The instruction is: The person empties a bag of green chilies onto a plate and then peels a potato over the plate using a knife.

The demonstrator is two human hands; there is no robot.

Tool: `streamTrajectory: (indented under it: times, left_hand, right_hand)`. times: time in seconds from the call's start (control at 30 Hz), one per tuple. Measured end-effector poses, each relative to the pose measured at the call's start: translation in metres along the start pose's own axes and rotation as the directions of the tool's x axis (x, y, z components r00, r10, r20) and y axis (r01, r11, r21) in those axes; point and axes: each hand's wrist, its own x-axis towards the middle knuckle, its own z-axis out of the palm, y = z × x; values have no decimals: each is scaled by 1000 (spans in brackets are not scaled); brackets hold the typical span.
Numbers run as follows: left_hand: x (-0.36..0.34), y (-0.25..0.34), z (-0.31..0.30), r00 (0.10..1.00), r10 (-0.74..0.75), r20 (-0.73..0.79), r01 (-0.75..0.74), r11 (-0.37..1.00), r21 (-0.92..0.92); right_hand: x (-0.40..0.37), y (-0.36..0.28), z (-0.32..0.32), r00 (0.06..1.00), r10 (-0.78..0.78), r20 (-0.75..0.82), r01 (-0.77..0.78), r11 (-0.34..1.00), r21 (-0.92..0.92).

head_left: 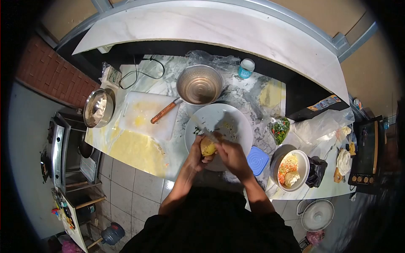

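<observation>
My left hand (195,157) is closed around a yellow potato (208,146) with patches of brownish skin. In my right hand (231,157) is a knife (204,128), its handle hidden by my fingers and its blade angled up to the left, right beside the potato. Both hands are over the near part of a large white plate (242,126). Small scraps and a few dark green leaves lie on the plate. A blue square lid (257,160) is beside it, close to my right wrist.
Behind the plate stands a metal saucepan (199,84) with a wooden handle. A white cutting board (145,110) and a steel bowl (99,108) are at left. At right are bagged chillies (279,130) and a white bowl (303,179) of chopped vegetables. A teal jar (246,68) stands at the back.
</observation>
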Motion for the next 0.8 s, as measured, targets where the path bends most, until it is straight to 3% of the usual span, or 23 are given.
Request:
streamTrajectory:
  times: [0.1, 0.13, 0.23, 0.27, 0.37, 0.4, 0.47, 0.5, 0.53, 0.63, 0.8]
  left_hand:
    - [-5, 1, 7, 1000, 10, -28, -10, 1000, -9]
    - [-7, 3, 10, 997, 20, -79, -18, 1000, 24]
    - [-2, 2, 2, 999, -7, -41, 6, 1000, -19]
    - [-1, 2, 3, 999, -5, -37, 5, 1000, -18]
    - [-8, 5, 16, 997, 34, -62, -31, 998, 51]
    - [-3, 3, 10, 998, 15, -61, -16, 1000, -21]
    - [2, 1, 1, 998, -14, -57, 9, 996, -84]
    - [4, 0, -1, 999, -37, 21, 39, 993, -113]
    - [5, -1, -3, 994, -54, 97, 68, 987, -146]
    - [5, -6, -5, 999, -41, -18, 38, 983, -177]
    - [2, -1, -3, 998, -47, 38, 52, 989, -139]
  right_hand:
    - [10, -2, -8, 992, 105, -72, -104, 994, 14]
    - [4, -12, -5, 996, 29, -87, -16, 990, 141]
    - [4, -2, 6, 992, -65, -108, 70, 997, 37]
    - [8, 1, 1, 984, -23, -176, 35, 997, 65]
    - [8, -12, -6, 984, 94, -150, -70, 985, 157]
    - [5, -8, -2, 991, -51, -127, 57, 997, 46]
    - [4, -3, 0, 989, -20, -149, 33, 996, 81]
    - [7, -4, -1, 986, 3, -167, 16, 994, 111]
    - [10, 3, -2, 986, 24, -164, -20, 999, 29]
    - [-2, 0, 7, 999, 5, -52, -5, 1000, -10]
    - [3, 0, 1, 994, 84, -65, -82, 996, 47]
